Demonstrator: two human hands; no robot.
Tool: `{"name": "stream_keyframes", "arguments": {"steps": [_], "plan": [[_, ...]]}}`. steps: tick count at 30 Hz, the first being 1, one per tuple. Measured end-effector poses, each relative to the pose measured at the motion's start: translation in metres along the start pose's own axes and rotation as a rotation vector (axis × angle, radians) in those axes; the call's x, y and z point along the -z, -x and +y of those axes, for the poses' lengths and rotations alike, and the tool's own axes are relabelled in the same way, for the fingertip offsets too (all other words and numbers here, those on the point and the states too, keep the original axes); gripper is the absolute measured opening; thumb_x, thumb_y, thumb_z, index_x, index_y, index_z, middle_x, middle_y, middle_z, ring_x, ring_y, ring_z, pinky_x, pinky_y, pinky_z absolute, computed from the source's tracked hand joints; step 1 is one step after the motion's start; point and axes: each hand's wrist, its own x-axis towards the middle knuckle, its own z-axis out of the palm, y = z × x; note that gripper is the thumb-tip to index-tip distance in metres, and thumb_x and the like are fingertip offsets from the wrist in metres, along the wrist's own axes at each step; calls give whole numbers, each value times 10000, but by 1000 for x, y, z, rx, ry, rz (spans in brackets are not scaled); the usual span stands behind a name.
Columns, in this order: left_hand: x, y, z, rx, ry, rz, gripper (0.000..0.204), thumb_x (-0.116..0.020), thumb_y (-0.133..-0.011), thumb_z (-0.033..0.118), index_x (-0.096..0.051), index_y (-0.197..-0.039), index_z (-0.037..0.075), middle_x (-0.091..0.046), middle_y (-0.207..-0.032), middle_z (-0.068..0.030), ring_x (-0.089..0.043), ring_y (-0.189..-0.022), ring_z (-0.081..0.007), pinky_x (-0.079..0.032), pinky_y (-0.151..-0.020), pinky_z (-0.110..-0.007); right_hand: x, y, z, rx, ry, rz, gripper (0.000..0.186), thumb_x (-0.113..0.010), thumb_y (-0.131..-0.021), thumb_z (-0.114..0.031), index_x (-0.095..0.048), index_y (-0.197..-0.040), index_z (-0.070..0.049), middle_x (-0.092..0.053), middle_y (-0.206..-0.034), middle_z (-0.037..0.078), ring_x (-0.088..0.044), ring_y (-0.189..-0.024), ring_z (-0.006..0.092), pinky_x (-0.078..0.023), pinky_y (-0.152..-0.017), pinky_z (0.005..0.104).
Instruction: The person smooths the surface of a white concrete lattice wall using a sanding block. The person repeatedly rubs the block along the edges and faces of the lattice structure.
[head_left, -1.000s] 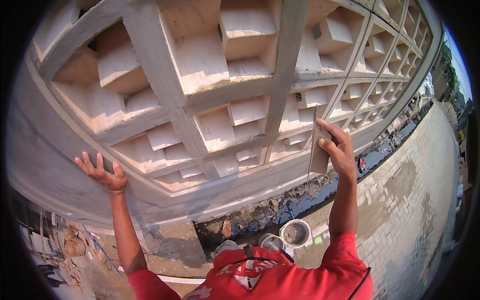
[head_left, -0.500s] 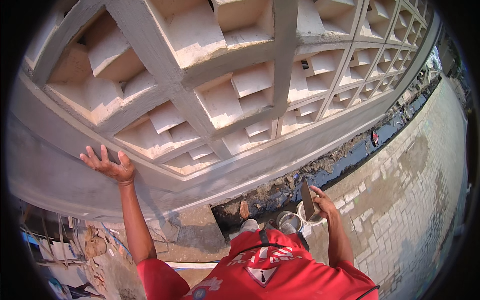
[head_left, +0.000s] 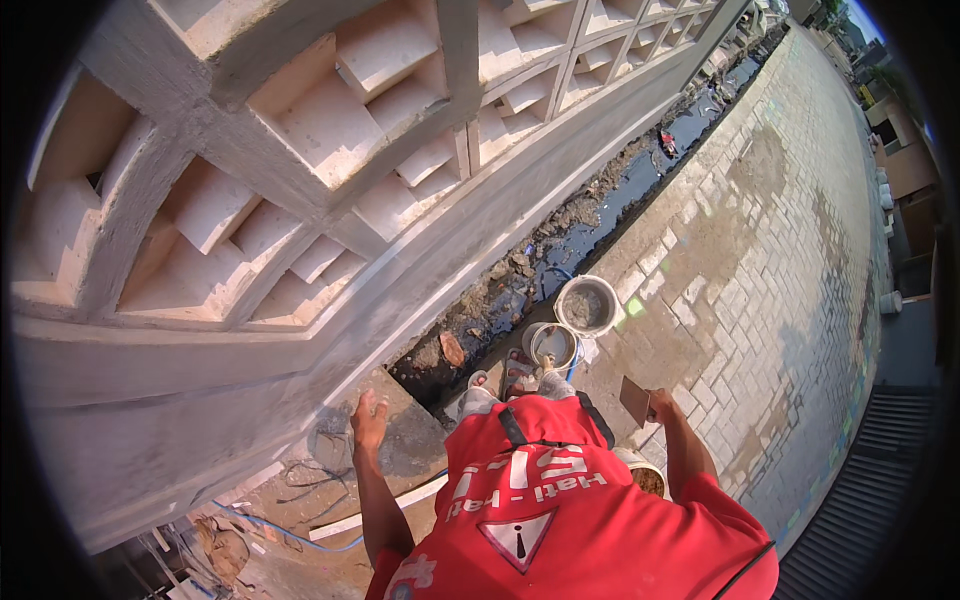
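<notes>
My right hand [head_left: 662,406] grips a flat rectangular plastering trowel [head_left: 636,401] by its back, out over the paving to my right. My left hand [head_left: 369,420] hangs in the air with fingers apart and holds nothing, above the concrete slab beside the wall. The smooth grey lower wall [head_left: 200,400] runs along my left, apart from that hand. Near my feet stand a bucket [head_left: 588,332] of grey wet mix and a smaller bucket [head_left: 528,346] with greyish liquid and what looks like a handle in it.
A ditch [head_left: 605,215] of dark water and rubble runs along the wall's foot. Angled block openings [head_left: 320,120] fill the wall above. Brick paving [head_left: 740,330] stretches right. Another bucket [head_left: 632,456] is partly hidden by my red shirt. A blue hose [head_left: 290,537] lies behind left.
My left hand has come off the wall and dropped toward my body. My right hand has swung the trowel away from the buckets to the right. The view has turned rightward.
</notes>
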Motion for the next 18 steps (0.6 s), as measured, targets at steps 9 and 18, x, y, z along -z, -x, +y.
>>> {"name": "stream_keyframes", "arguments": {"steps": [9, 18], "plan": [[-139, 72, -182, 343, 78, -764, 411, -635, -831, 201, -604, -1192, 8, -662, -1072, -134, -617, -1001, -216, -486, -828, -343, -169, 113, 45, -101, -747, 406, 145, -601, -865, -161, -678, -944, -66, -654, -787, 65, -640, -654, 188, -540, -534, 389], [-79, -49, -80, 133, 320, -279, 412, -551, -911, 164, -493, -1292, 16, -642, -1069, -139, -601, -836, -154, -490, -712, -268, -123, 34, -106, -742, -1364, 99, 332, -684, -774, -169, -620, -1079, -57, -633, -958, 43, -620, -958, 199, -553, -672, 377]]}}
